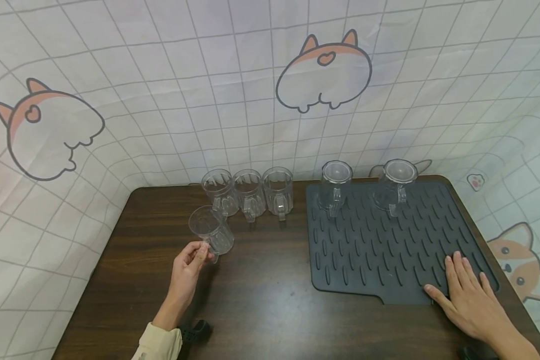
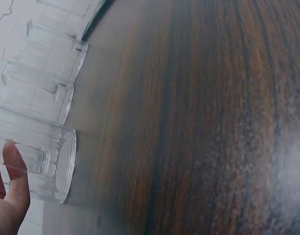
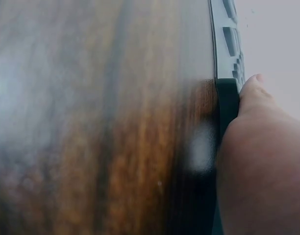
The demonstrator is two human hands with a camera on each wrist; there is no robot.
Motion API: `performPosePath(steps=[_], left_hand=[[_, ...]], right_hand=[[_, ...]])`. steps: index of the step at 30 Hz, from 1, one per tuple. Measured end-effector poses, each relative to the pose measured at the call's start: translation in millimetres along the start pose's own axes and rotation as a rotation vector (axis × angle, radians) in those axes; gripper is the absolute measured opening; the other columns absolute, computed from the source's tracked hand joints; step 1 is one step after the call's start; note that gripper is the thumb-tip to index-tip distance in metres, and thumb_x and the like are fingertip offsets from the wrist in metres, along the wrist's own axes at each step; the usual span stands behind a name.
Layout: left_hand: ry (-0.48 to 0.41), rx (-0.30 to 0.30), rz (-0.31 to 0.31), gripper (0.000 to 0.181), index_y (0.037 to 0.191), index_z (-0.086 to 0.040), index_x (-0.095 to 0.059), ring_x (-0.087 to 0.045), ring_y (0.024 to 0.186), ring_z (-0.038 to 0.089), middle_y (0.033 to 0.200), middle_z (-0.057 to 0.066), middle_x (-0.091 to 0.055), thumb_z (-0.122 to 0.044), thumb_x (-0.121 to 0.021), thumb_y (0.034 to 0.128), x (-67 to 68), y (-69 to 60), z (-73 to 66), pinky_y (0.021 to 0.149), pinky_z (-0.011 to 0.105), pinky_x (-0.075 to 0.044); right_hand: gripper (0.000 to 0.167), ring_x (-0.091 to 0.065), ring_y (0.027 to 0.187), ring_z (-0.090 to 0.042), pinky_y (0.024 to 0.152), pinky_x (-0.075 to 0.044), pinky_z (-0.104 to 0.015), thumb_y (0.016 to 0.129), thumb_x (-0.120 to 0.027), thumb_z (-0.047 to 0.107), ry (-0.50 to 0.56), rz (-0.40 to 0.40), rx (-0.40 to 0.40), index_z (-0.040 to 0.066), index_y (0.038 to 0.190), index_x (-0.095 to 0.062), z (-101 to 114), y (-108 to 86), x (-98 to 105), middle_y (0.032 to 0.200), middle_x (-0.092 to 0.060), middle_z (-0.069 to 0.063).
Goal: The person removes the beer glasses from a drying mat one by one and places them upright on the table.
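Note:
Pinched by its handle, a clear glass mug is in my left hand, mouth up and tilted in the head view. The left wrist view shows this mug with the thumb and fingers at its handle; whether its base touches the table cannot be told. Flat on the front right corner of a dark grey ridged drying mat rests my right hand, its fingers straight. Behind the held mug stand three upright mugs in a row, the nearest one a mug at the left end.
Two glass mugs, one mug and another mug, stand upside down at the mat's back edge. A patterned cloth wall borders the brown wooden table at the back and sides. A black band is on my left wrist.

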State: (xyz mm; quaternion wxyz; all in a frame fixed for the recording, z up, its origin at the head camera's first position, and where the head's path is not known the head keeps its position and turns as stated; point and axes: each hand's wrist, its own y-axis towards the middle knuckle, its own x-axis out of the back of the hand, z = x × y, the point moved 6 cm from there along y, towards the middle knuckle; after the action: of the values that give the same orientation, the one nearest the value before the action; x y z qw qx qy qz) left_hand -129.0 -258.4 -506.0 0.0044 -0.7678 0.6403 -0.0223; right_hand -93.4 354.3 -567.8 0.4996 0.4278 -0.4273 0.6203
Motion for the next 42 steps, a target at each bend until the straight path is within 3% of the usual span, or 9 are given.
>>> performPosePath(steps=[13, 23, 29, 35, 42], left_hand=[[0.028, 0.011, -0.008, 0.023, 0.107, 0.006, -0.062, -0.068, 0.087, 0.006, 0.086, -0.009, -0.068, -0.018, -0.059, 0.1062, 1.1, -0.8, -2.5, 0.091, 0.022, -0.054], [0.186, 0.071, -0.038, 0.038, 0.123, 0.006, -0.064, -0.067, 0.097, 0.003, 0.093, -0.013, -0.069, -0.028, -0.054, 0.1089, 6.2, -3.4, -1.9, 0.097, 0.014, -0.052], [0.183, 0.044, -0.112, 0.037, 0.123, 0.006, -0.065, -0.067, 0.095, 0.001, 0.09, -0.017, -0.07, -0.026, -0.053, 0.1091, 15.3, -4.0, -8.5, 0.095, 0.015, -0.053], [0.249, 0.052, -0.132, 0.042, 0.129, 0.001, -0.063, -0.066, 0.099, -0.001, 0.095, -0.019, -0.07, -0.033, -0.051, 0.1098, 23.9, -6.7, -16.1, 0.096, 0.013, -0.051], [0.225, 0.033, -0.17, 0.041, 0.127, -0.003, -0.064, -0.067, 0.103, 0.001, 0.097, -0.018, -0.071, -0.037, -0.05, 0.1098, 29.6, -10.2, -33.4, 0.098, 0.013, -0.048]], right_hand=[[0.094, 0.017, 0.156, -0.052, 0.12, 0.025, -0.066, 0.108, -0.041, 0.055, 0.004, 0.014, -0.007, -0.01, 0.16, 0.003, 2.5, 2.0, 3.9, 0.166, 0.015, -0.035], [0.093, 0.018, 0.157, -0.049, 0.12, 0.029, -0.062, 0.108, -0.043, 0.053, 0.002, -0.035, 0.011, -0.009, 0.161, 0.001, 2.1, -1.2, 0.7, 0.167, 0.012, -0.035], [0.093, 0.018, 0.157, -0.049, 0.12, 0.029, -0.062, 0.108, -0.043, 0.054, 0.002, -0.036, 0.013, -0.009, 0.161, 0.001, 0.6, -0.8, 0.0, 0.167, 0.013, -0.034], [0.093, 0.017, 0.157, -0.05, 0.12, 0.029, -0.063, 0.108, -0.042, 0.055, 0.005, -0.029, 0.008, -0.01, 0.161, 0.001, 0.7, -0.7, -0.3, 0.167, 0.013, -0.035], [0.094, 0.017, 0.156, -0.051, 0.119, 0.029, -0.064, 0.108, -0.041, 0.056, 0.01, -0.014, 0.005, -0.01, 0.16, 0.001, 1.8, 0.0, 0.9, 0.166, 0.014, -0.035]])
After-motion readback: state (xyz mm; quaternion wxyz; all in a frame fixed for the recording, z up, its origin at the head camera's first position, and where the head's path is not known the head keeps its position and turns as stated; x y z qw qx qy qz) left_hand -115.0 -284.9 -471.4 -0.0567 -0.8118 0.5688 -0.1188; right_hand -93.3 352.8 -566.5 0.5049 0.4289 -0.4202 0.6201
